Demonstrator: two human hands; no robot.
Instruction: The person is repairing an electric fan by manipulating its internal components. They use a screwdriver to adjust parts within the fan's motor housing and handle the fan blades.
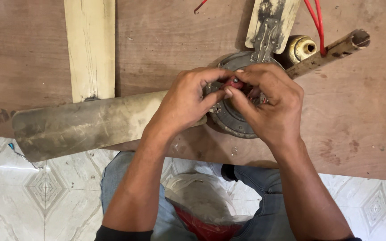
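A dirty ceiling fan lies on a brown wooden board (166, 40). Its round metal motor housing (231, 122) sits in the middle, mostly covered by my hands. My left hand (186, 100) and my right hand (269, 102) meet over the housing, fingertips pinched together on a small red part (235, 83) at the hub. One grimy blade (86, 127) stretches left from the housing. A second blade (271, 22) points to the far edge. The down rod (331, 51) angles to the upper right.
Red wires (314, 18) run along the rod beside a cream-coloured canopy cup (301, 47). A loose pale blade (90, 47) lies at the upper left. A white and red bag (202, 201) rests between my knees on the tiled floor (36, 192).
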